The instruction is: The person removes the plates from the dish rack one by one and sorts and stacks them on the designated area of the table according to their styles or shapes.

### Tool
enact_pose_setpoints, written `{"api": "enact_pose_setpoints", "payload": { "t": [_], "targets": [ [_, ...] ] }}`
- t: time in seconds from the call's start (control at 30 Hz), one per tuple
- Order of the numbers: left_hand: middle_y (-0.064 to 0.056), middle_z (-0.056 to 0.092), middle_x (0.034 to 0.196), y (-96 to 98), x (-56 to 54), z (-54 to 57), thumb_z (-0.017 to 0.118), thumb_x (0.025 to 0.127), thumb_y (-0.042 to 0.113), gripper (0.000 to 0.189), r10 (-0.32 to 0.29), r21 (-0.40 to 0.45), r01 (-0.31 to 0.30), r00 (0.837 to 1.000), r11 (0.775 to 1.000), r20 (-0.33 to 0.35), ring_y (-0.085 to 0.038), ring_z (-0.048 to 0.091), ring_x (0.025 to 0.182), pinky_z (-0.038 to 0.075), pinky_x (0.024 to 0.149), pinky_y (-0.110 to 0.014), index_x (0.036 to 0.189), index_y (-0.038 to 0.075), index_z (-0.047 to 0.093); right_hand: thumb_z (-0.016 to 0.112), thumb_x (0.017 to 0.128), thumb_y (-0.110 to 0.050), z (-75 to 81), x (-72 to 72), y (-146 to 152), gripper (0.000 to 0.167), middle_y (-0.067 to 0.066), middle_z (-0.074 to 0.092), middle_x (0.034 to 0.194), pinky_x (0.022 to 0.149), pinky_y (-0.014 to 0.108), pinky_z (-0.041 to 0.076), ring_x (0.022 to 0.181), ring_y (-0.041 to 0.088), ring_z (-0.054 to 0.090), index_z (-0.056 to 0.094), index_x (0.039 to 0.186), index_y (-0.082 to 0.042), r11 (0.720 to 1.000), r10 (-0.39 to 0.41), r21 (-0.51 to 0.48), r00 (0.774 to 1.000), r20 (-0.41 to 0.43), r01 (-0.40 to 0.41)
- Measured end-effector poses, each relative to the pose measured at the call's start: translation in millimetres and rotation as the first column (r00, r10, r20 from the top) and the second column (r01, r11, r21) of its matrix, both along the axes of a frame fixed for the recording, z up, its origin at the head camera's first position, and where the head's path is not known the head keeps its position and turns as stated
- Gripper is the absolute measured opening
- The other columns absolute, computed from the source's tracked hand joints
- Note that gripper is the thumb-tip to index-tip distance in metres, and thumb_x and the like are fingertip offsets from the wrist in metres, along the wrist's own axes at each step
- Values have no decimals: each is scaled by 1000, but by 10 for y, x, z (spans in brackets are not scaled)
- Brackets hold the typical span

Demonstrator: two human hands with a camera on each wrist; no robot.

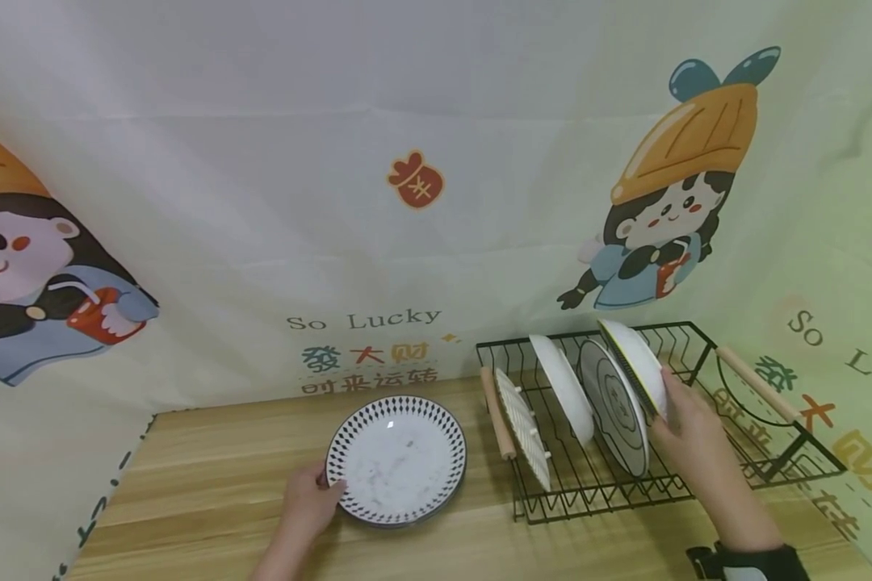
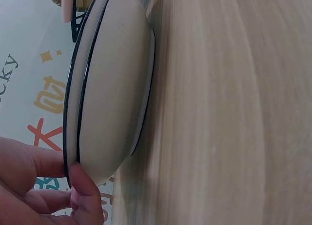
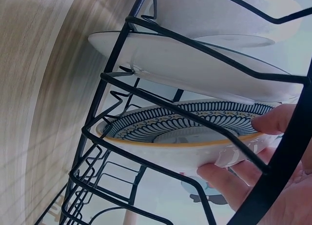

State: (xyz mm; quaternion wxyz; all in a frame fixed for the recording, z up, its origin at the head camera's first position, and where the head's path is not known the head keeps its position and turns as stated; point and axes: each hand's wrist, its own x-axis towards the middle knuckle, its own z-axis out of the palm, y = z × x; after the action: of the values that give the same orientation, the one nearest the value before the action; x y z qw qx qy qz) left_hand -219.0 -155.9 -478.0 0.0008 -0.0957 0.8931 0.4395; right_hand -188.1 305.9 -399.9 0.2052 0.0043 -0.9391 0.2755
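On the wooden table sit stacked deep plates (image 1: 400, 464); the upper one has a black diamond-patterned rim. In the left wrist view, two dark-edged rims lie one over the other. My left hand (image 1: 308, 500) pinches these rims at the left side, between thumb and fingers. To the right, my right hand (image 1: 693, 428) grips a yellow-rimmed bowl (image 1: 647, 367) standing on edge in a black wire dish rack (image 1: 589, 508). The right wrist view shows the thumb on the blue-patterned inside of this bowl (image 3: 195, 154) and fingers against its white outside.
Left of the held bowl, the rack holds a plate with grey rings (image 1: 614, 411), a white bowl (image 1: 563, 391) and a small ridged plate (image 1: 521, 428). Wooden handles (image 1: 759, 383) top the rack's ends. A printed cloth (image 1: 262, 202) hangs behind the table.
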Motion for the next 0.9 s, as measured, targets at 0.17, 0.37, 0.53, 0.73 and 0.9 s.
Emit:
{"api": "enact_pose_setpoints", "payload": {
  "t": [0.17, 0.37, 0.53, 0.73, 0.9],
  "targets": [
    [-18, 59, 91, -5, -12, -10, 65, 84, 9, 34, -16, -20, 15, 1000, 1000, -23, -31, 54, 91, 48, 77, -40, 111, -11, 60, 55, 83, 1, 10, 3, 4, 72, 37, 35, 139, 92, 69, 39, 118, 57, 39, 22, 147, 3, 1000, -3, 0, 1000, 12, 3],
    [-36, 45, 119, 21, 9, 55, 61, 87, 15, 70, 49, 1, -49, 998, 999, -25, -46, 46, 111, 42, 96, -57, 140, -15, 27, 55, 83, 1, 9, -3, 9, 72, 37, 35, 139, 92, 68, 40, 118, 56, 40, 23, 147, 3, 1000, -5, 3, 1000, 12, 5],
    [-30, 41, 116, 112, 26, 171, 62, 84, 13, 74, 170, 76, -162, 979, 984, -117, -40, 42, 102, 44, 85, -52, 145, -7, 24, 55, 82, 2, 1, -11, 0, 71, 36, 37, 138, 91, 66, 41, 117, 55, 41, 24, 146, 4, 1000, -6, 7, 1000, -3, 6],
    [-25, 38, 122, 366, 38, 365, 59, 85, 7, 68, 196, 242, -150, 963, 959, -183, -36, 41, 108, 43, 91, -47, 144, -1, 27, 56, 82, 3, -6, -10, -1, 72, 36, 37, 138, 91, 66, 42, 117, 55, 42, 23, 146, 3, 1000, -10, 4, 1000, -5, 10],
    [-21, 40, 124, 663, 64, 479, 58, 86, 7, 63, 141, 323, -69, 969, 944, -205, -36, 44, 115, 45, 96, -46, 142, 0, 30, 55, 82, 3, -6, -16, -3, 72, 36, 36, 139, 91, 66, 42, 117, 55, 41, 23, 147, 3, 1000, -11, 1, 1000, -3, 11]
  ]
}}
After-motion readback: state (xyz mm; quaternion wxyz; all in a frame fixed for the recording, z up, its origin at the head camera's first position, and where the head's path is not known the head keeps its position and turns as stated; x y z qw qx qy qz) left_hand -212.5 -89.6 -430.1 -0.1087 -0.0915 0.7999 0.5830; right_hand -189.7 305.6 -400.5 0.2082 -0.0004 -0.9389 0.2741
